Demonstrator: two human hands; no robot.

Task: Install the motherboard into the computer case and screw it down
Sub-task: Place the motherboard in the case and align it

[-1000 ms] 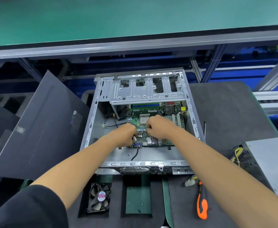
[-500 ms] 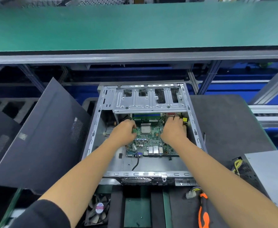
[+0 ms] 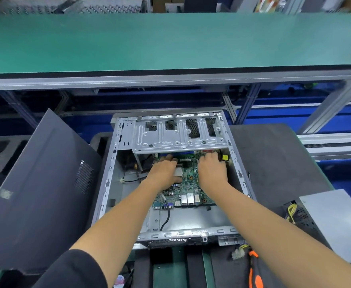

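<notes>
Green motherboard (image 3: 188, 190) lying flat inside the open computer case (image 3: 106, 183), far edge tucked under the silver drive cage (image 3: 178, 138); board printing too small to read. Left hand (image 3: 164, 173) and right hand (image 3: 212, 173) pressed flat on it, each grip spread. Black cable (image 3: 166, 219) trailing from the near edge. Leaning left, dark side panel (image 3: 41, 194); right, grey power supply (image 3: 332, 221); near edge of the surface, orange-handled tool (image 3: 255, 275).

The person wears a black sleeve (image 3: 72, 271) pushed above the left elbow; both forearms and hands are bare.
</notes>
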